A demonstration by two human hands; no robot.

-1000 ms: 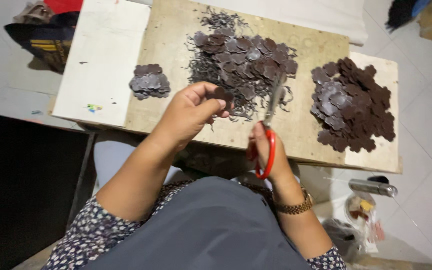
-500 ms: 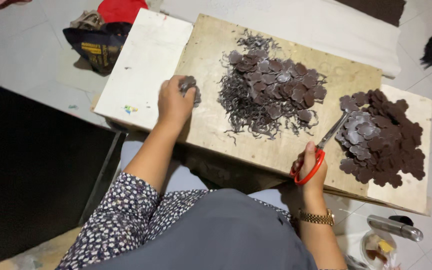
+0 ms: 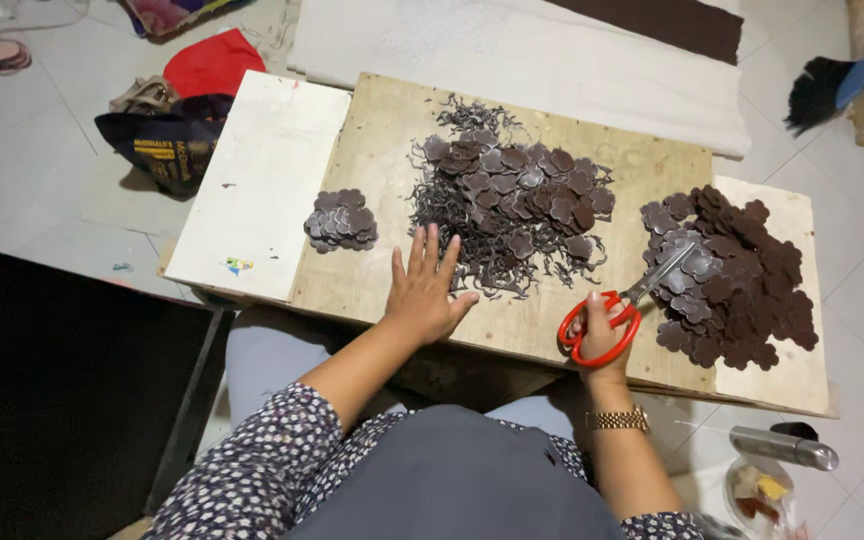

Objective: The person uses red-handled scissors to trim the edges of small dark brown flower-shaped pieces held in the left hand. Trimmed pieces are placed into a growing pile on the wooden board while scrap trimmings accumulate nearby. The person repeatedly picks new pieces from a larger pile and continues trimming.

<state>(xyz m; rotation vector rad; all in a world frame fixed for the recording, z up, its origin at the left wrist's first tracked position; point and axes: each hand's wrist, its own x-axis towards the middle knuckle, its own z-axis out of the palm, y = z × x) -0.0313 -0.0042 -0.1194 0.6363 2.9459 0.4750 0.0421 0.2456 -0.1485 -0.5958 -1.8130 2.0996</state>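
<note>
Scissors [image 3: 620, 302] in right hand [image 3: 600, 335], over plywood board [image 3: 382, 130].

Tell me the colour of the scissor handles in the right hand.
Red: the scissors held by the right hand have red handles, clearest in the head view.

Red-handled scissors [image 3: 620, 304] rest closed on the plywood board [image 3: 382, 130], blades angled up-right toward the board's right-hand heap of brown flower-shaped cutouts [image 3: 737, 275].
</note>
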